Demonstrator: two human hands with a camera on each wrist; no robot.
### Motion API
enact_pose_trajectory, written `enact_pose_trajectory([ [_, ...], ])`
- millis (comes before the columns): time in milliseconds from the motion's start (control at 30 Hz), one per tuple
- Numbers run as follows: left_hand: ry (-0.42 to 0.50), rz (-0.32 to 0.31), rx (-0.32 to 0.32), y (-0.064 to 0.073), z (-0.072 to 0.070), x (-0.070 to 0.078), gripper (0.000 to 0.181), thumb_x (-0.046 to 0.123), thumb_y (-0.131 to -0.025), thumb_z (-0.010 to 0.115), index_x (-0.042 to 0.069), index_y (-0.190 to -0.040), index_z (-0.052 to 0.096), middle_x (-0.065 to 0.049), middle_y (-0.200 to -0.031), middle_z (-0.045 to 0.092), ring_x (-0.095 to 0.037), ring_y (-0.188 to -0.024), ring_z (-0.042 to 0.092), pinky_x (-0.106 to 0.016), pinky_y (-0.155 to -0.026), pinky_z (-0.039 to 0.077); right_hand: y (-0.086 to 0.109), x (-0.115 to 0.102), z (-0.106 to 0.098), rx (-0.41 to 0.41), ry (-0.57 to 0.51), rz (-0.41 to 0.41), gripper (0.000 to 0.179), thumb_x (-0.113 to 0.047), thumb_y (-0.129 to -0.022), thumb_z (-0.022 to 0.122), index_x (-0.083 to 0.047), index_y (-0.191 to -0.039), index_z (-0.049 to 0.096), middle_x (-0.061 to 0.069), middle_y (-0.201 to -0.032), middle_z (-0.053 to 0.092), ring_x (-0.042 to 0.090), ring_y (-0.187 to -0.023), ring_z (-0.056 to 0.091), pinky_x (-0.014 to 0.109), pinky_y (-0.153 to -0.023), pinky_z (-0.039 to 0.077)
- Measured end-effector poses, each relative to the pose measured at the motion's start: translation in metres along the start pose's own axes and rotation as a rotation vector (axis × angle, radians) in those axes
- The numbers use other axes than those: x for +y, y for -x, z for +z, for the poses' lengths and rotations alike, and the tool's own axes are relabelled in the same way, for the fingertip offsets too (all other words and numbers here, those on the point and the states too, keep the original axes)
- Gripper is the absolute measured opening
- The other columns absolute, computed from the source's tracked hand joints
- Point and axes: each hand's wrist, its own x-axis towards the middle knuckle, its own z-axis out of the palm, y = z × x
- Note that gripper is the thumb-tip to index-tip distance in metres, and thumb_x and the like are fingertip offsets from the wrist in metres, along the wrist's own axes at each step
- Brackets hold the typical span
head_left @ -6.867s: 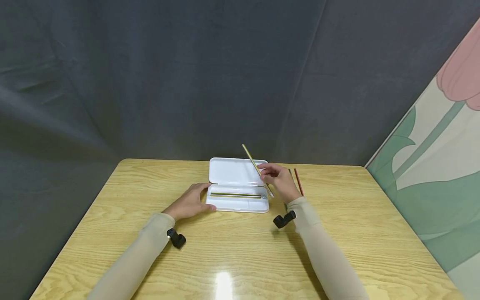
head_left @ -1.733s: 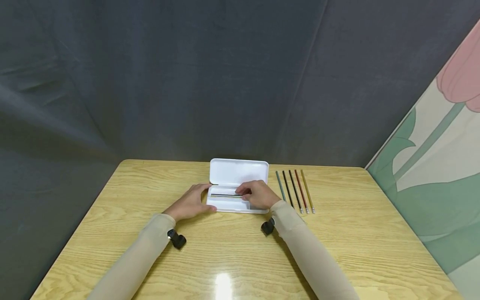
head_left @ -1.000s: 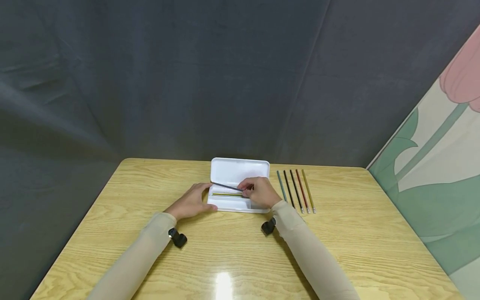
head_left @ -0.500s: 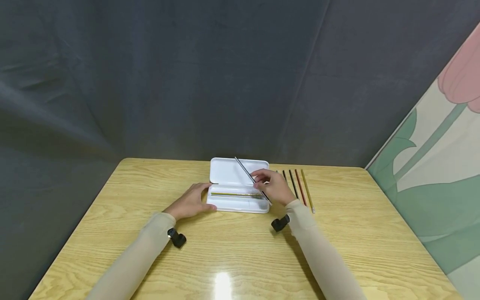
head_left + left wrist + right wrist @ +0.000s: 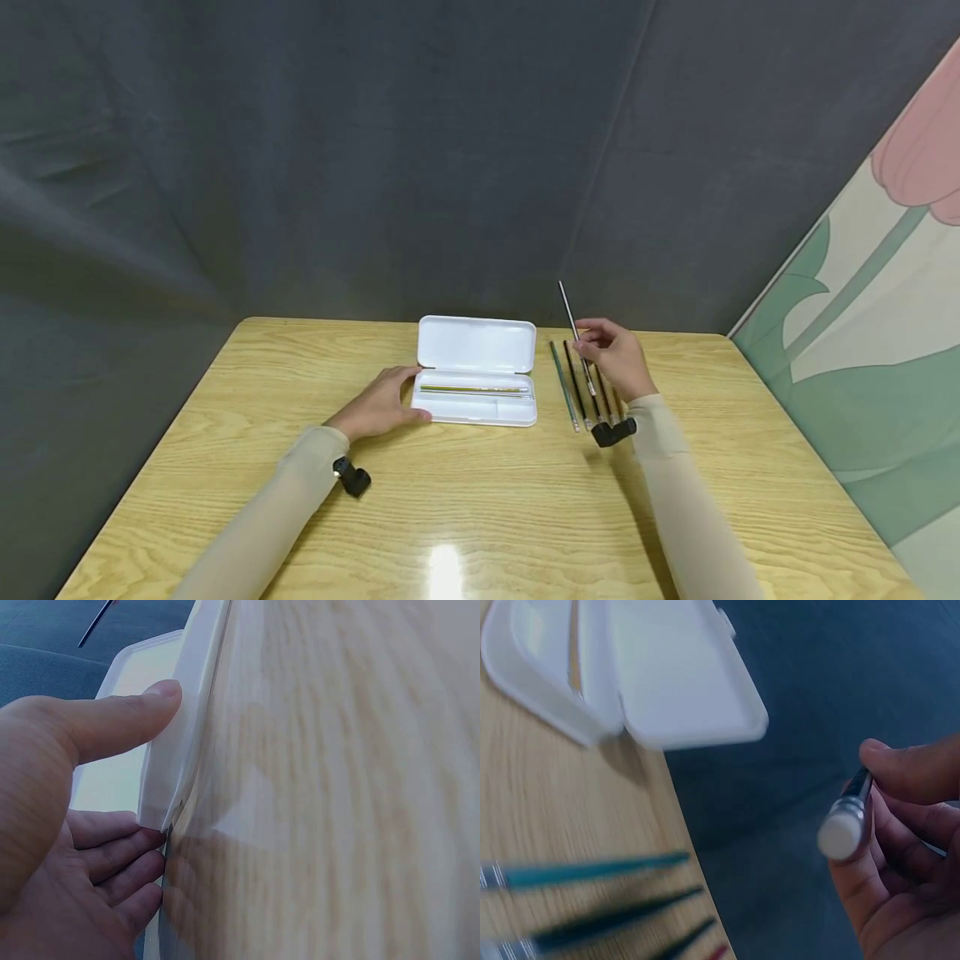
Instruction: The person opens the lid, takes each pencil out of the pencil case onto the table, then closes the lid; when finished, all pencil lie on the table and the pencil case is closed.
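A white pencil case [image 5: 442, 408] lies with its lid [image 5: 474, 343] up at the back middle of the table. My left hand [image 5: 377, 406] holds its left end, thumb on the front wall and fingers at the back corner. A yellow pencil [image 5: 468, 389] and a thin silvery one lie in the case. Raised over the row of pencils, my right hand [image 5: 618, 360] pinches a dark pencil [image 5: 567, 305] between thumb and fingers. This pencil tilts, eraser end low; its white eraser [image 5: 840, 834] faces the right wrist camera. The hand partly hides the row.
To the right of the case, several pencils lie side by side on the wooden table [image 5: 480, 500], a teal pencil [image 5: 563, 383] leftmost. A dark curtain [image 5: 390, 167] hangs behind the table's far edge. A flowered panel [image 5: 862, 333] stands at the right.
A yellow pencil joined the row first. Then my right hand lifted the dark pencil out of the case and carried it right, over the row. My left hand has stayed on the case.
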Motion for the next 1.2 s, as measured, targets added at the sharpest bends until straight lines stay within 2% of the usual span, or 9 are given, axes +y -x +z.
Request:
enact_pose_trajectory([
  [200,0.000,0.002,0.002,0.001,0.000,0.001,0.093,0.049,-0.083,0.081,0.016,-0.157,0.037,-0.011,-0.163,0.035,-0.033,-0.154,0.029,-0.056,-0.124,0.028,0.006,0.011,-0.028,0.044,0.037,0.049,0.033,-0.012,-0.097,0.069,-0.004,-0.129,0.066,-0.002,-0.094,0.070,0.003,-0.076,0.066,0.023,-0.068,0.059],
  [333,0.009,-0.001,0.004,0.002,0.000,0.002,0.092,0.048,-0.083,0.082,0.016,-0.157,0.038,-0.011,-0.163,0.036,-0.033,-0.154,0.029,-0.056,-0.125,0.028,0.010,0.017,-0.043,0.058,0.097,0.092,0.034,-0.014,-0.098,0.067,-0.005,-0.132,0.065,-0.001,-0.096,0.068,0.004,-0.077,0.065,0.024,-0.069,0.059],
  [500,0.010,-0.003,0.005,0.003,0.000,0.002,0.091,0.047,-0.083,0.081,0.016,-0.157,0.037,-0.011,-0.163,0.036,-0.033,-0.154,0.029,-0.056,-0.124,0.029,0.014,0.024,-0.057,0.066,0.139,0.133,0.036,-0.014,-0.099,0.066,-0.005,-0.134,0.063,-0.006,-0.094,0.068,-0.002,-0.075,0.063,0.024,-0.070,0.060],
  [633,0.008,-0.002,0.008,0.003,-0.001,0.002,0.091,0.047,-0.084,0.081,0.016,-0.157,0.037,-0.011,-0.163,0.036,-0.032,-0.154,0.029,-0.056,-0.124,0.028,0.017,0.030,-0.065,0.063,0.175,0.159,0.037,-0.015,-0.100,0.065,-0.005,-0.135,0.063,-0.002,-0.096,0.069,-0.001,-0.075,0.063,0.030,-0.072,0.062],
  [800,0.011,-0.009,0.005,0.004,-0.002,0.003,0.091,0.048,-0.084,0.081,0.017,-0.158,0.036,-0.011,-0.163,0.035,-0.032,-0.154,0.029,-0.057,-0.124,0.028,0.019,0.043,-0.070,0.054,0.263,0.214,0.038,-0.017,-0.099,0.065,-0.004,-0.134,0.063,0.007,-0.098,0.069,0.003,-0.071,0.064,0.032,-0.071,0.062],
  [933,0.005,-0.011,0.002,0.003,-0.002,0.003,0.092,0.048,-0.083,0.081,0.017,-0.158,0.036,-0.010,-0.163,0.035,-0.032,-0.154,0.029,-0.057,-0.124,0.029,0.020,0.056,-0.070,0.036,0.328,0.255,0.040,-0.019,-0.097,0.065,-0.002,-0.133,0.063,0.010,-0.098,0.068,0.008,-0.068,0.064,0.028,-0.064,0.059],
  [1033,-0.001,-0.009,0.001,0.003,-0.002,0.004,0.092,0.048,-0.083,0.081,0.017,-0.158,0.036,-0.010,-0.163,0.036,-0.032,-0.154,0.029,-0.056,-0.124,0.029,0.021,0.063,-0.068,0.019,0.372,0.262,0.040,-0.020,-0.097,0.064,-0.001,-0.133,0.064,0.012,-0.098,0.069,0.011,-0.068,0.062,0.026,-0.060,0.053],
  [1200,-0.006,-0.001,0.002,0.001,-0.001,0.003,0.092,0.048,-0.084,0.081,0.016,-0.157,0.037,-0.011,-0.163,0.037,-0.032,-0.153,0.030,-0.056,-0.124,0.029,0.020,0.071,-0.063,0.001,0.424,0.266,0.039,-0.019,-0.095,0.066,-0.002,-0.130,0.065,0.016,-0.101,0.073,0.014,-0.071,0.059,0.027,-0.060,0.047],
])
